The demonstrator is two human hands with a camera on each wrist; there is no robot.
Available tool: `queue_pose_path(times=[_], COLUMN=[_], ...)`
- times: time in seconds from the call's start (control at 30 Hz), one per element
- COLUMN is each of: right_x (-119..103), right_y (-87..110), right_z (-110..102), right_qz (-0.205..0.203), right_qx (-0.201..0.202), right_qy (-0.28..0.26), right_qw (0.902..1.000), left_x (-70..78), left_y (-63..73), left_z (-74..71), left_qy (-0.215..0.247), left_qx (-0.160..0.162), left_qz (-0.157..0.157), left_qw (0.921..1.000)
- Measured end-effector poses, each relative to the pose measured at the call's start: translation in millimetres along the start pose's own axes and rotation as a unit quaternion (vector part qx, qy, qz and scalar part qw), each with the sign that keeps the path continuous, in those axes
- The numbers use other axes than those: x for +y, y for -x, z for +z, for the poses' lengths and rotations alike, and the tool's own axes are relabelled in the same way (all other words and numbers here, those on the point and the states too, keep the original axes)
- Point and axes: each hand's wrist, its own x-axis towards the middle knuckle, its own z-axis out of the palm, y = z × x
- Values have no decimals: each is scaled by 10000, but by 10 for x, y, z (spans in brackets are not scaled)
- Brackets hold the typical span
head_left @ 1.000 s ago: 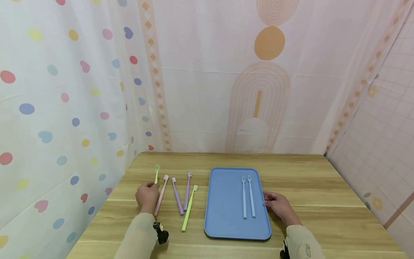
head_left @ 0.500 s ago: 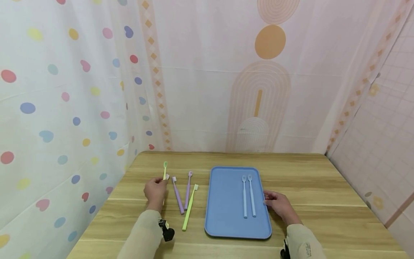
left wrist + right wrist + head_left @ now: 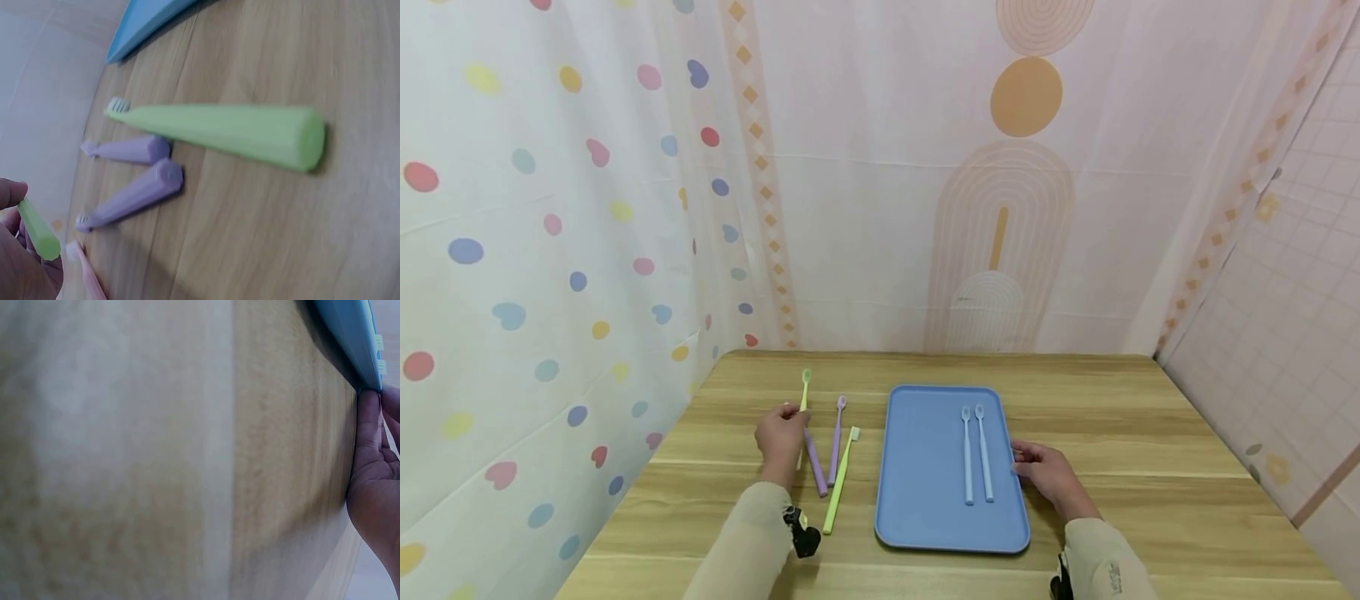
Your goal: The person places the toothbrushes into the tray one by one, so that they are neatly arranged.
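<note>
My left hand (image 3: 781, 440) pinches a yellow-green toothbrush (image 3: 805, 390) above the table, its head pointing away; the handle end (image 3: 41, 235) of this toothbrush shows in the left wrist view. Below that hand lies a pink toothbrush (image 3: 91, 277), mostly hidden in the head view. Two purple toothbrushes (image 3: 836, 446) and another green toothbrush (image 3: 841, 482) lie just to the right. With thumb and fingers, my right hand (image 3: 1049, 475) grips the right rim of a blue tray (image 3: 917, 500). Side by side on the tray's right half are two light blue toothbrushes (image 3: 967, 467).
All of this is on a wooden table (image 3: 1150, 517). Patterned curtains (image 3: 865, 233) hang behind the table's far edge and along its left side. The tray stands right of the loose toothbrushes, with bare wood between.
My left hand has carried the green toothbrush to the right, passing over the pink toothbrush toward the purple ones. My right hand has stayed at the tray's rim.
</note>
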Motion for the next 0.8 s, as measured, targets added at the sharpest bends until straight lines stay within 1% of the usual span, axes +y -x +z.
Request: queue_pose_path(times=[0.2,0.47,0.6,0.8], right_x=[-6,30,44,42], right_y=[4,-20,-34,-32], right_z=[-4,9,10,3], right_qz=[-42,5,-19,-36], right_qx=[-18,23,40,23], right_qy=[11,53,44,-10], right_qw=[10000,10000,10000,10000], left_x=[54,117,171,243], left_y=[31,95,150,224], left_z=[81,235,306,412], left_qy=[38,113,214,295], left_qx=[-134,-231,-352,-364], left_qz=[45,9,-11,-22], left_qw=[9999,9997,9992,9989])
